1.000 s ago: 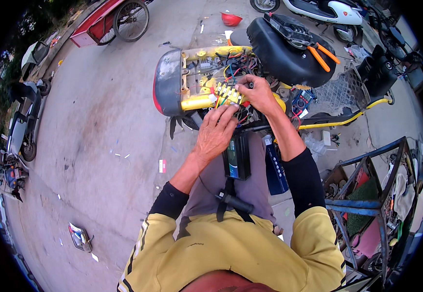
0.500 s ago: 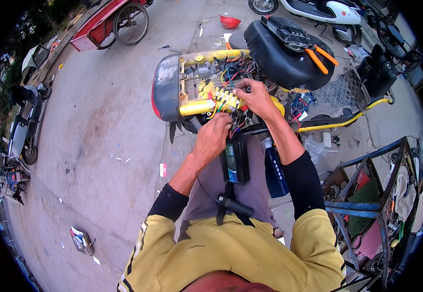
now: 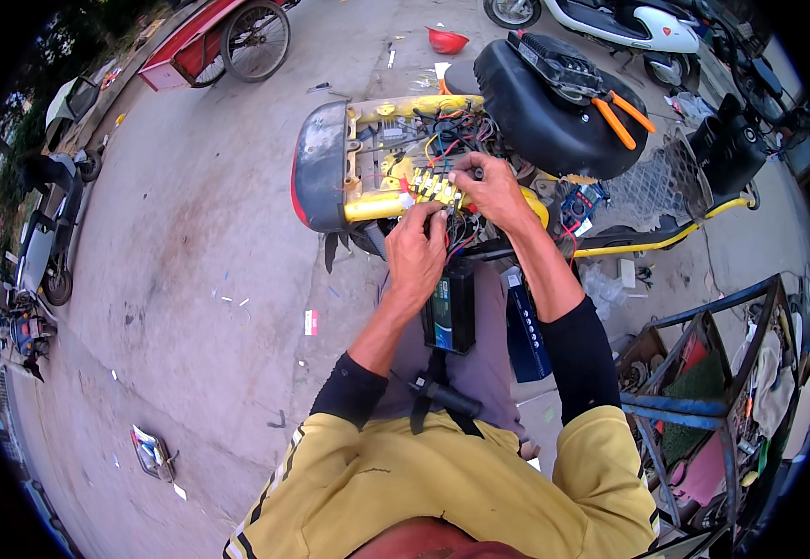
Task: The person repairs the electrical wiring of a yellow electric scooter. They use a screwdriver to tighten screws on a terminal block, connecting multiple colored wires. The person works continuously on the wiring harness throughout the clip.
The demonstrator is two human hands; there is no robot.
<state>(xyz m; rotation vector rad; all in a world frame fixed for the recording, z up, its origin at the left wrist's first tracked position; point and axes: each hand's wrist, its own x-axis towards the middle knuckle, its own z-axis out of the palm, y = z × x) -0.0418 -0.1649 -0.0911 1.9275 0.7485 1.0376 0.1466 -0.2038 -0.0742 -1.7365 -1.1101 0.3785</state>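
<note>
In front of me lies the opened yellow frame (image 3: 374, 207) of a scooter, with many loose wires (image 3: 452, 130) inside. Across its near side runs a yellow-and-black strip (image 3: 435, 186). My right hand (image 3: 494, 194) is closed at the strip's right end, and a small dark round end shows by its fingers; what it pinches is unclear. Just below the strip my left hand (image 3: 415, 256) has its fingertips pressed together near the wires; what they hold is hidden. Between my thighs stands a black box (image 3: 452, 312) with a green-blue label.
The black seat (image 3: 554, 116) is on the scooter's right part, with orange-handled pliers (image 3: 621, 121) on it. A blue multimeter (image 3: 580, 200) with a red lead lies beside it. A blue box (image 3: 527, 331) stands by my right leg. A metal rack (image 3: 680, 410) full of items is at right.
My left hand has risen slightly and turned more upright, its fingertips now closer to the strip. My right hand stays at the strip's end. The whole view has shifted a little.
</note>
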